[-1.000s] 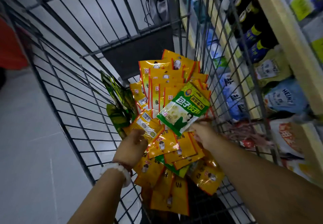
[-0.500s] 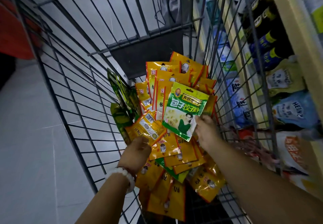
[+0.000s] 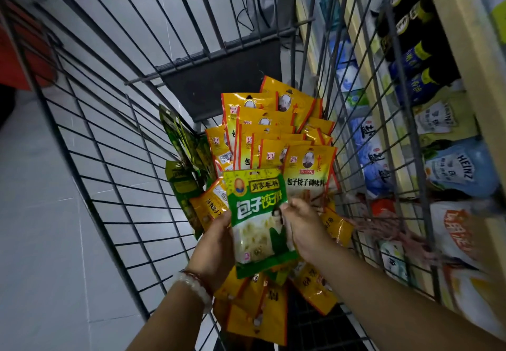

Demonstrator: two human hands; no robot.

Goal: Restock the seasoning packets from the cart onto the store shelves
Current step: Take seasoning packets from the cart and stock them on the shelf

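A green and white seasoning packet (image 3: 257, 219) stands upright over the wire cart (image 3: 115, 175). My left hand (image 3: 216, 244) holds its left edge from behind, together with a fan of yellow packets (image 3: 262, 312) hanging below. My right hand (image 3: 304, 227) pinches the green packet's right edge with thumb on its front. Behind them a stack of several yellow packets (image 3: 273, 134) leans upright in the cart, the nearest one (image 3: 309, 170) facing me. Dark green packets (image 3: 183, 159) lie at the stack's left.
Store shelves (image 3: 471, 57) run along the right, past the cart's wire side, with dark bottles (image 3: 410, 49), blue and white bags (image 3: 372, 159) and Heinz pouches (image 3: 460, 170). Grey floor tiles lie to the left. A red object (image 3: 16, 57) sits at the far left.
My right hand brought the green packet down and toward me, turning it upright. My left hand rose to meet it and now holds its left edge.
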